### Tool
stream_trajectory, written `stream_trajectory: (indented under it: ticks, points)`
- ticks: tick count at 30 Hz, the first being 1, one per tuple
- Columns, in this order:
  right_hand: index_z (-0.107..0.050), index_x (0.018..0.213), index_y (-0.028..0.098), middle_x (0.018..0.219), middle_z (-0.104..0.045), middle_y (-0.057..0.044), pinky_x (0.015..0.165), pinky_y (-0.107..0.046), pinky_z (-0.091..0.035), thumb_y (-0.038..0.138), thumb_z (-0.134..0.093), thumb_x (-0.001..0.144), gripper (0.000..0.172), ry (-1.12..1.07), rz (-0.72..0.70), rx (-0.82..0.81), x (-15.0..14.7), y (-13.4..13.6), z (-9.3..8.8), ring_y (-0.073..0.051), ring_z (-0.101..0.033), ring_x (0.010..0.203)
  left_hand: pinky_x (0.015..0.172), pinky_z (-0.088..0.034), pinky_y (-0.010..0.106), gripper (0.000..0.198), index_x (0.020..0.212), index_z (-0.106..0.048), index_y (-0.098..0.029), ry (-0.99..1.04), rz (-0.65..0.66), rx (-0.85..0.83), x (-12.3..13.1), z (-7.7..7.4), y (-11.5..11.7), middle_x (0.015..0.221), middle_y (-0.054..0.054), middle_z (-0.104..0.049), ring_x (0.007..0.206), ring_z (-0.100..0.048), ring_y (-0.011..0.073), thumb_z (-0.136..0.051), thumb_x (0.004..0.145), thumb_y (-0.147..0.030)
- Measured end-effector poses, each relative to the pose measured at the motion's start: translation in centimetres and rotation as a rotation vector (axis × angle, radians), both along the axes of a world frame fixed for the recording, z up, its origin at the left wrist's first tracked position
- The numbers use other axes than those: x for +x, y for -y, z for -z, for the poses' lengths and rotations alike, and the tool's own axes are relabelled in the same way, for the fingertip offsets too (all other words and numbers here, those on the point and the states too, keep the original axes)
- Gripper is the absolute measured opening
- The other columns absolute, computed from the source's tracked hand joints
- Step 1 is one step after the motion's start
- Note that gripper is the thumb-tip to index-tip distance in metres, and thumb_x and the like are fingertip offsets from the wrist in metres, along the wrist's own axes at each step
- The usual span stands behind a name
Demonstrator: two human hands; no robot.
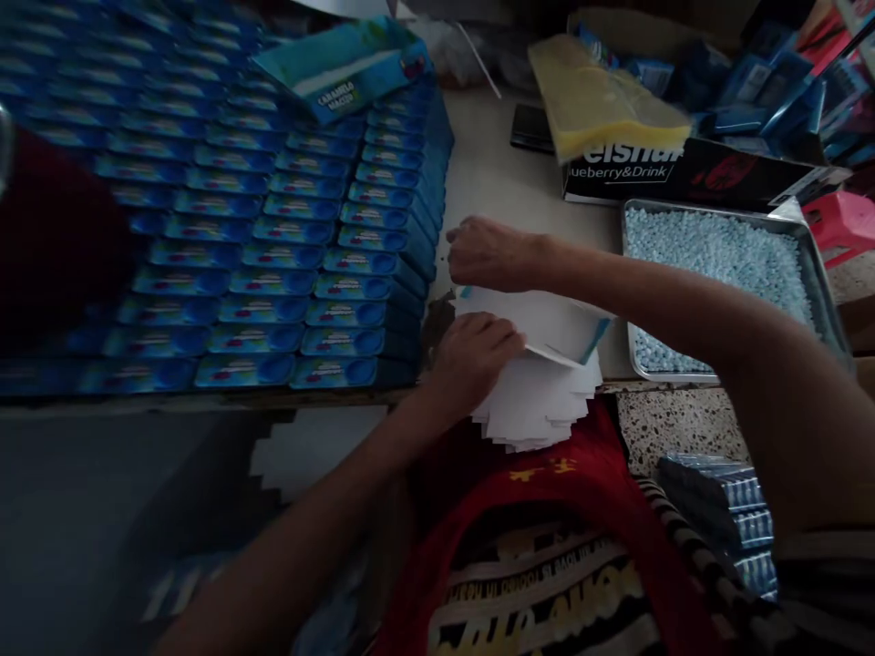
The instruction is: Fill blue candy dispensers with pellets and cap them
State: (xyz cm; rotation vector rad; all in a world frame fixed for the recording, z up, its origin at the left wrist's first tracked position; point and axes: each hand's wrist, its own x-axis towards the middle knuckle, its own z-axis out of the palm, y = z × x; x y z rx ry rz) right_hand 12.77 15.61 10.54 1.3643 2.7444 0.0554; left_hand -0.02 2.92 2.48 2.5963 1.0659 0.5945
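The stack of white sheets [540,415] sits at the near edge of the table [492,173], straight in front of you, with its long axis running left to right. Your left hand [471,360] is the nearer one. It lies loosely open on the stack's left end, pressing down. Your right hand [488,255] is just beyond it, fingers closed on the top sheet [553,323] at its far left corner.

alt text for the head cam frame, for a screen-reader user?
Two bare hands work a fanned stack of white sheets: the left hand presses on it while the right hand grips the top sheet. Rows of blue boxes lie to the left, a metal tray of pale blue pellets to the right.
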Motion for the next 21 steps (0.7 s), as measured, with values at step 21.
stream_trajectory:
  ticks: [21]
  points:
    - [-0.066, 0.113, 0.019, 0.109, -0.067, -0.013, 0.085, -0.043, -0.038, 0.036, -0.047, 0.11, 0.026, -0.17, 0.185, 0.034, 11.1, 13.7, 10.6, -0.03, -0.052, 0.1, 0.096, -0.047, 0.054, 0.019, 0.115, -0.066, -0.018, -0.261, -0.295, -0.069, 3.7, 3.1, 0.4, 0.112, 0.019, -0.067, 0.109, -0.059, 0.0385, -0.052, 0.103, -0.024]
